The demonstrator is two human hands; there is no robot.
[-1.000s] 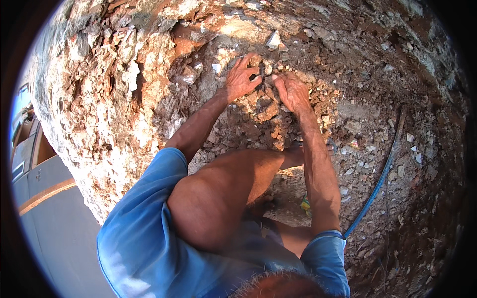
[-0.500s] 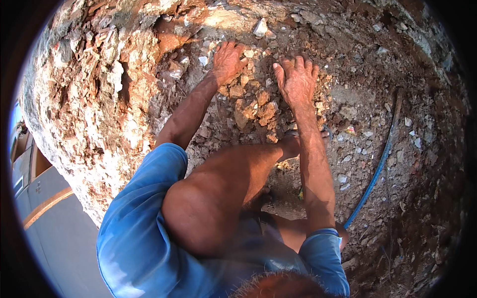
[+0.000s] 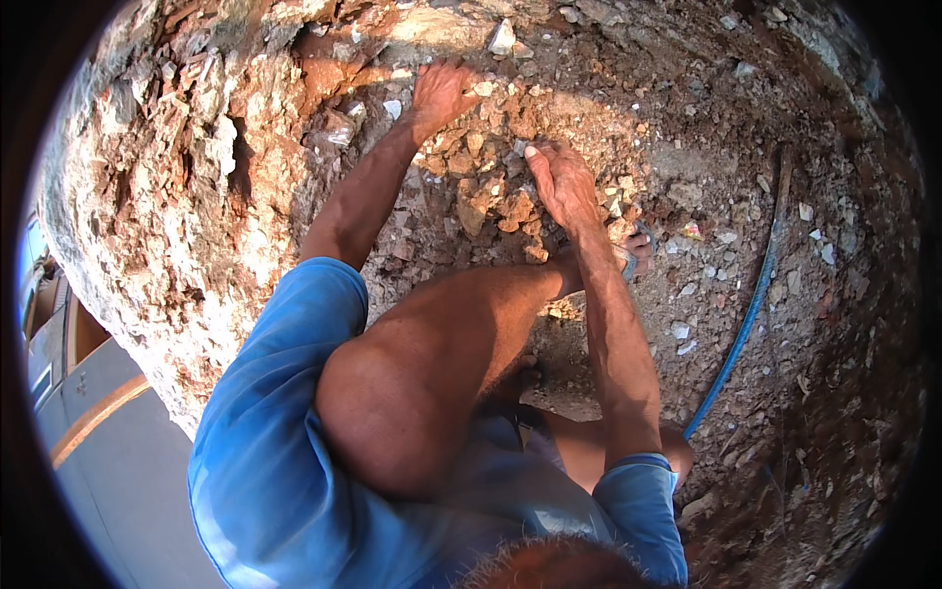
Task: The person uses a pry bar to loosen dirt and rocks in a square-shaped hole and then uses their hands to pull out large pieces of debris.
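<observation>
Left hand [image 3: 444,95]: fingers extended over rubble [image 3: 505,113]. Right hand [image 3: 567,185]: part curled, cannot tell if gripping anything. Loose brown clods [image 3: 515,208]: just beside right hand. Judged best: short, low strokes, left hand clear of angular white stone [image 3: 393,108]

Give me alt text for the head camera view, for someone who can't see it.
A crouching person has their left hand and right hand down among loose brown stones on rocky ground. A blue tube curves along the right.
</observation>
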